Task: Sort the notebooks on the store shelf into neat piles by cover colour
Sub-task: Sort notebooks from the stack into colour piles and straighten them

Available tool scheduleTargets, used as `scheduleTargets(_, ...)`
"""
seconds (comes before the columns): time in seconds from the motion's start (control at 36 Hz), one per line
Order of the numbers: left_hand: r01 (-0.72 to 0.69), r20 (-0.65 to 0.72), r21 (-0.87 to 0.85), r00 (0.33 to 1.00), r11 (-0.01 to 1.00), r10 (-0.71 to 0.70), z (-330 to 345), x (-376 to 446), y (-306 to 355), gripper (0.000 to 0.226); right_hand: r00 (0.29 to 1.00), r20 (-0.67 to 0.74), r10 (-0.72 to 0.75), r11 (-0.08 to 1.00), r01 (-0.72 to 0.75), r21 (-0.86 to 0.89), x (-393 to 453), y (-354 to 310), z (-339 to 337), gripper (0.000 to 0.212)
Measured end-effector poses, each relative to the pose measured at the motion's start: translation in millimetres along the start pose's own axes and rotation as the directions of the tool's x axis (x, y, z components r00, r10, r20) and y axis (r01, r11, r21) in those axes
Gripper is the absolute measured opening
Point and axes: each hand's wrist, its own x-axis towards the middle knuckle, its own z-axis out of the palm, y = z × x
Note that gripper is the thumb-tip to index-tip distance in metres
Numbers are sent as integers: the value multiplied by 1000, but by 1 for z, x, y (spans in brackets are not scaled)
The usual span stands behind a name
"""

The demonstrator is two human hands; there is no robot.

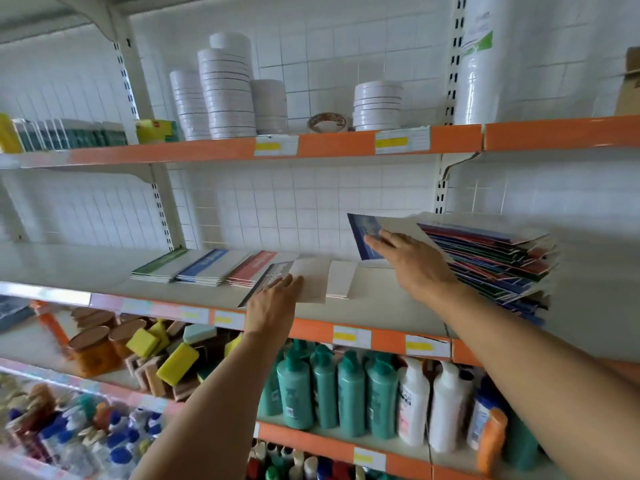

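Note:
On the middle shelf (86, 268) lie three low notebook piles side by side: green (157, 266), blue (204, 266) and red (251, 265). My left hand (273, 301) rests flat, fingers straight, on a grey-blue notebook (310, 277) that lies askew beside the red pile, one corner over the shelf edge. A white-faced notebook (341, 278) lies just right of it. A tall mixed pile (491, 261) of blue, red and green notebooks stands at the right. My right hand (412, 261) holds a dark blue notebook (360, 233), tilted up at that pile's left edge; its thumb is hidden.
The upper shelf carries stacks of white round tins (225, 91), a tape roll (327, 123) and a paper roll (479, 74). Below are teal bottles (325, 389), white bottles (414, 403), sponges (176, 363) and jars (91, 349). Orange rails with price labels (351, 336) edge each shelf.

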Motion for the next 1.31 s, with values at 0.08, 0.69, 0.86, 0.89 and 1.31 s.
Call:
scheduleTargets(0.08,-3,25,-6,1000,1000,3,5,1,-28,53,1000,7,-22,1000,22,-18,9,-29,9,84)
scheduleTargets(0.69,-125,80,-41,989,991,128,49,45,-74,50,965,223,139,990,-134,-38,35,-61,81,92)
scheduleTargets(0.86,-182,94,-38,978,983,185,67,67,-58,49,967,216,138,990,-127,-62,53,-42,99,86)
scheduleTargets(0.89,-186,95,-45,977,982,189,71,70,-56,47,966,219,138,990,-127,-63,55,-39,102,86)
scheduleTargets(1.31,-276,135,-129,947,952,293,127,135,-28,39,940,276,199,979,-178,-99,92,-5,130,80)
